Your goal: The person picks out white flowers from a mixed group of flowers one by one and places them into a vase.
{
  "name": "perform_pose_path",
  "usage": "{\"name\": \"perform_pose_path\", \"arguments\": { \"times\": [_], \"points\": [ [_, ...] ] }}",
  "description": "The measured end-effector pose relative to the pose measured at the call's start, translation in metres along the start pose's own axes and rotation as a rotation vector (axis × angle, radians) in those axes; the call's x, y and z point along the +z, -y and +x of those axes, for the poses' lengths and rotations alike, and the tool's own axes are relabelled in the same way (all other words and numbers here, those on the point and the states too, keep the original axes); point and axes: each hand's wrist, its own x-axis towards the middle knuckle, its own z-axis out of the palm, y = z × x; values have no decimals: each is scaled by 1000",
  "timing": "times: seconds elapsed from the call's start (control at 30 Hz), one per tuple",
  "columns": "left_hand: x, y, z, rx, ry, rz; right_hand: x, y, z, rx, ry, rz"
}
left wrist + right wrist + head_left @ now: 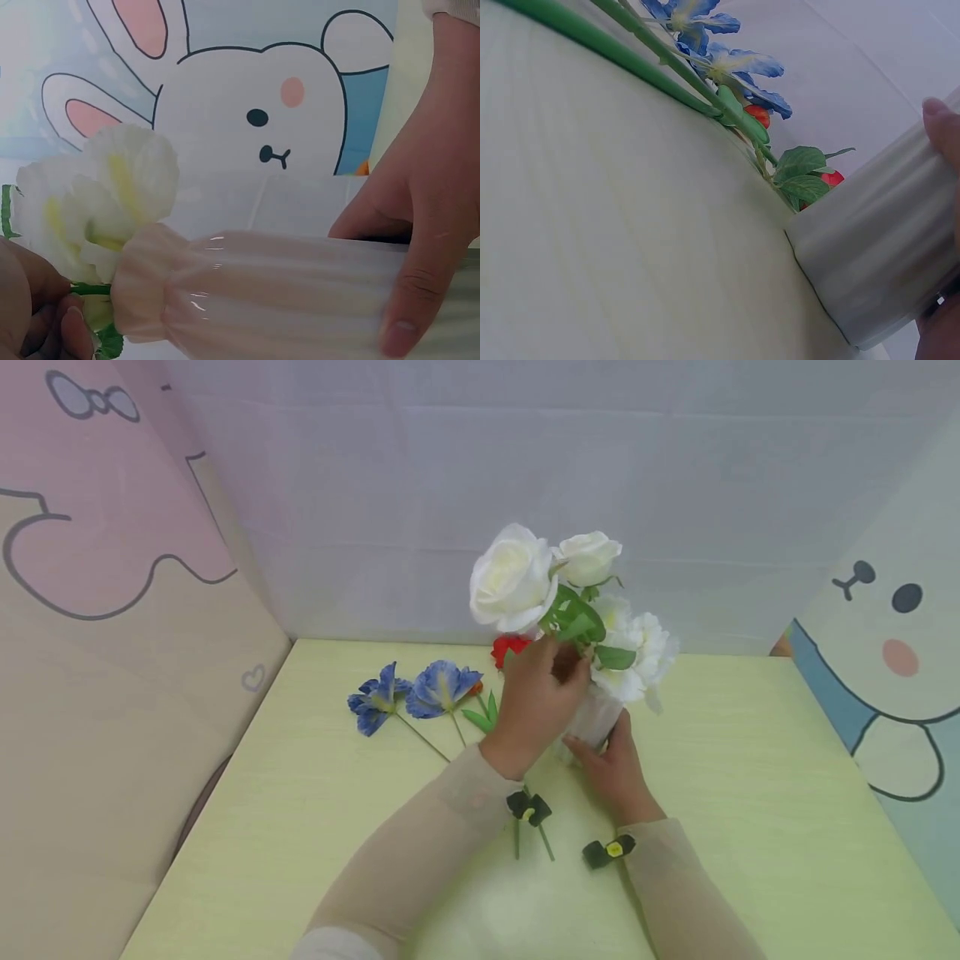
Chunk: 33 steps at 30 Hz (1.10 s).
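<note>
A pale ribbed vase [592,718] with a ruffled mouth holds several white flowers. My right hand [618,777] grips its lower body, thumb on the near side. At the vase mouth, my left hand [536,702] pinches a green stem [91,289] between thumb and fingers. A large white rose [513,581] and a smaller white rose [588,558] rise above that hand, with green leaves below them. Ruffled white blooms [637,652] hang over the vase's right side. Which bloom belongs to the pinched stem is hidden. The vase base [829,300] is at the table surface.
Left of the vase, two blue flowers [442,689] lie on the pale table [750,827], beside a red flower [512,650] and a small orange bloom. Their green stems [517,839] reach under my left forearm. Curtain-like walls with cartoon prints stand behind and at both sides.
</note>
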Motion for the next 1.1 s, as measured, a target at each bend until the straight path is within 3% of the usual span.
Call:
{"name": "perform_pose_path", "arguments": {
  "times": [0.2,0.5,0.67,0.87,1.0,1.1],
  "points": [
    [10,5,-3,-69,56,101,0,-1,1,-11,6,19],
    [10,8,-7,-79,34,136,0,-1,1,8,8,27],
    [3,9,-6,-86,-15,67,0,5,0,36,14,19],
    [-8,0,1,-117,-112,-100,1,0,1,45,17,18],
    [-9,-2,4,-54,-207,-190,2,-1,1,44,23,9],
    [-9,-4,6,9,-240,-232,2,-1,2,37,25,13]
  ]
}}
